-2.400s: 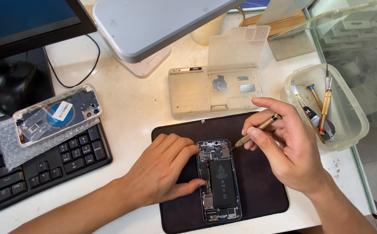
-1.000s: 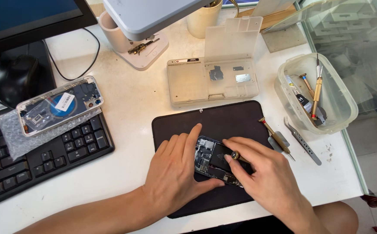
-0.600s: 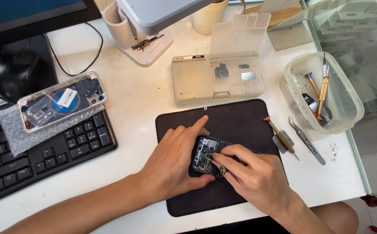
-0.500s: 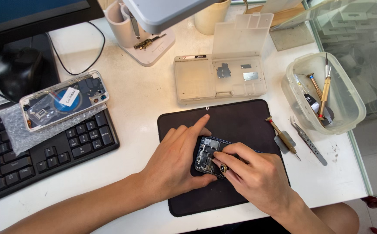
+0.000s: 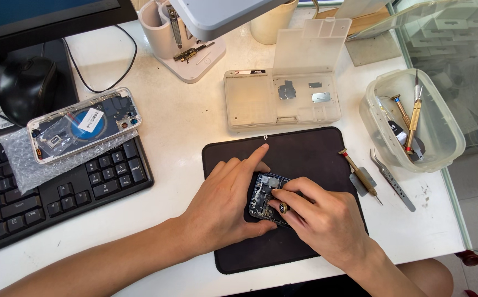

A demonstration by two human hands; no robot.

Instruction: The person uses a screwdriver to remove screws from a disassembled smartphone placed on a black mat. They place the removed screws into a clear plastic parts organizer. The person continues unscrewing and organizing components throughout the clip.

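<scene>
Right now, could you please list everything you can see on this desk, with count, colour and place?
opened phone with exposed parts: one, dark, on the mat under both hands
black rectangular work mat: one, centre of desk
clear hinged parts tray: one, lid up, behind the mat
brass-handled screwdriver: one, right of the mat
steel tweezers: one, silver, beside the screwdriver
clear plastic tub of tools: one, far right
phone back housing: one, silver-edged, on bubble wrap at left
black keyboard: one, lower left
black mouse: one, upper left
white desk: one, beneath everything
left hand: flat, steadying the phone
right hand: fingertips on the phone, holding a small round brass-coloured piece
</scene>
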